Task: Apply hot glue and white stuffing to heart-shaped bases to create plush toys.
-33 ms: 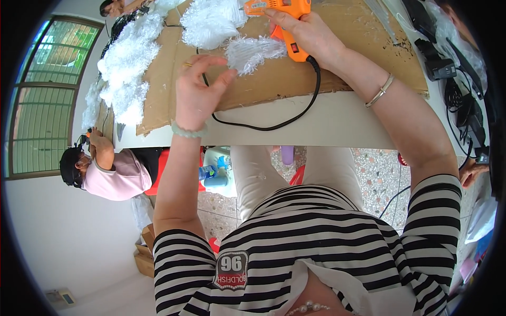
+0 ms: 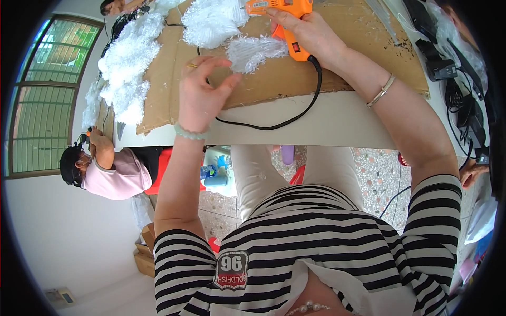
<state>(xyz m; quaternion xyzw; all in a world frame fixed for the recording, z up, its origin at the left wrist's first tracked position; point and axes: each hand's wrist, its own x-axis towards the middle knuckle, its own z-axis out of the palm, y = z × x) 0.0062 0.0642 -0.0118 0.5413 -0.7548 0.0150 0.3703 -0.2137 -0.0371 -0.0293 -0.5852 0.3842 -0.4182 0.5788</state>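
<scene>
My right hand (image 2: pixel 319 39) is wrapped round the handle of an orange hot glue gun (image 2: pixel 297 48), its nozzle pointing left. A black cord runs down from the handle and curves left across the table. Next to the near edge of a white fringed piece (image 2: pixel 252 53), my left hand (image 2: pixel 203 89) hovers with thumb and forefinger curved and apart, nothing visible between them. That piece lies flat on brown cardboard (image 2: pixel 348 73). Beyond it sits a larger bundle of white shaggy strands (image 2: pixel 211 23).
A big heap of white shaggy strands (image 2: pixel 129 66) covers the left of the table. Black adapters (image 2: pixel 441 68) and cables crowd the right edge. On the left, a person in a pink top (image 2: pixel 118 174) works at the same table; another person's hand (image 2: pixel 473 174) shows at far right.
My left hand has shifted slightly to the right. The right hand and the glue gun have hardly moved.
</scene>
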